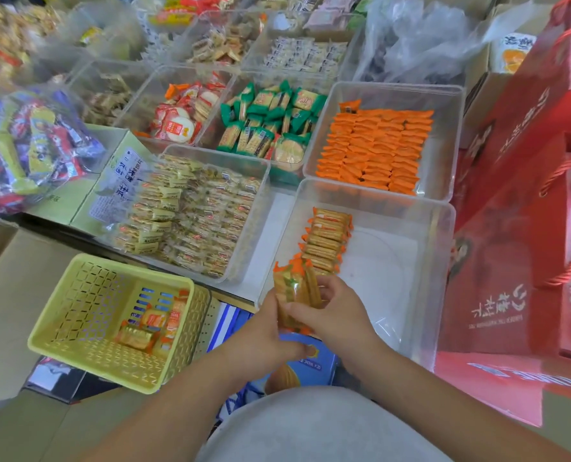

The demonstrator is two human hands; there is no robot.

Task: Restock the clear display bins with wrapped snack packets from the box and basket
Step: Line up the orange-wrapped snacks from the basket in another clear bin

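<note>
Red gift boxes (510, 161) stood right of the right hand (335, 306); a blue carton (317, 370) lay just beneath it; a crumpled clear bag (420, 38) sat well beyond.

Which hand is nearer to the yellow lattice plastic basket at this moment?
Left. The left hand grips the stack of orange-wrapped packets to the right of the yellow lattice plastic basket, apart from it; the right hand holds that stack's other side, farther right.
</note>
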